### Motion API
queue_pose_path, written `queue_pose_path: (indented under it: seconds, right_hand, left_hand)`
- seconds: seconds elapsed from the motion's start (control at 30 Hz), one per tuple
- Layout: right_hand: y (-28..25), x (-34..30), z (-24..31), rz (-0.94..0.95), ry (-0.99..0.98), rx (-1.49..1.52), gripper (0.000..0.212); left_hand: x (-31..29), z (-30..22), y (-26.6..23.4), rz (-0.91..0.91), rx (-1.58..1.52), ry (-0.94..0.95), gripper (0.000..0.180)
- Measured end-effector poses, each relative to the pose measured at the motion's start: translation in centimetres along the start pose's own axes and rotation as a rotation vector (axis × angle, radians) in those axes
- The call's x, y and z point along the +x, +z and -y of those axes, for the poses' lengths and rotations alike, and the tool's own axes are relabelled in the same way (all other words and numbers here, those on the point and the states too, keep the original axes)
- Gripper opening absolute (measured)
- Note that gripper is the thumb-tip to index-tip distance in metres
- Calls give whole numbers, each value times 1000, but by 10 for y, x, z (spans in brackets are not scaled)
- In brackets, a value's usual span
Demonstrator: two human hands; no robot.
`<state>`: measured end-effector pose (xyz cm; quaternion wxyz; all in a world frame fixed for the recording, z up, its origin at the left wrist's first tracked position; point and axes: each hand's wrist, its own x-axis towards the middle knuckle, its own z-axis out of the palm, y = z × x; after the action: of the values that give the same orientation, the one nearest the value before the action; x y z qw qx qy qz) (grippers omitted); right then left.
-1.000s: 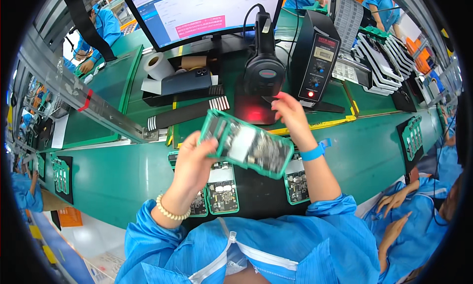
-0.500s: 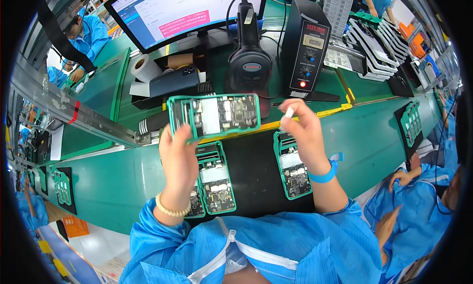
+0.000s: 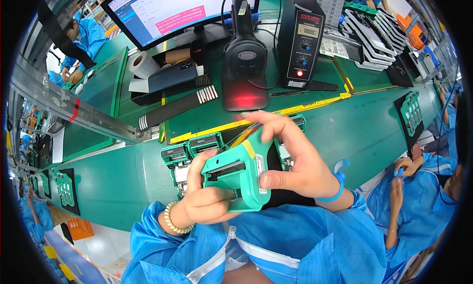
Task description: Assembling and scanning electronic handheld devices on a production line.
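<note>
Head view: showing the person's own two hands lifted close over the green table (image 3: 123, 185), both gripping one green fixture
Left hand (image 3: 209, 200): wrapping the lower left end of the green fixture (image 3: 239, 173), fingers (image 3: 204, 161) curling up its near side and closing on it; a bead bracelet is sitting at the wrist
Right hand (image 3: 300, 161): clamping the fixture's right side, thumb pressing low on the edge, fingers reaching over the top; a blue wrist strap (image 3: 335, 190) is circling the wrist
Green fixture: being held in the air, tilted, above a black mat (image 3: 273, 158), just in front of the person's chest
Other fixtures (image 3: 189, 148): lying on the table just behind the hands, partly hidden by them
Barcode scanner (image 3: 245, 57): standing upright beyond the hands, glowing red at its base
Black control box (image 3: 301, 38): standing just right of the scanner, a red lamp shining on its front
Monitor (image 3: 177, 11): facing the person at the far edge
</note>
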<state>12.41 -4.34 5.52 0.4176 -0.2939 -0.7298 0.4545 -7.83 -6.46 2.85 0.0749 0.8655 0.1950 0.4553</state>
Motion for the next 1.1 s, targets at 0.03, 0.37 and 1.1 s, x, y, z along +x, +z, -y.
queue_pose_path:
  seconds: [0.03,0.37,1.1]
  right_hand:
    - [1,-2,2,-68,66,80,45]
    - [-142,5,-129,-1122,290,-175,42]
    - [-136,45,-97,-1303,103,247,17]
  left_hand:
    - [1,2,1,-14,-16,35,26]
    - [1,53,36,450,-497,-456,25]
    - [49,26,98,510,-751,-578,24]
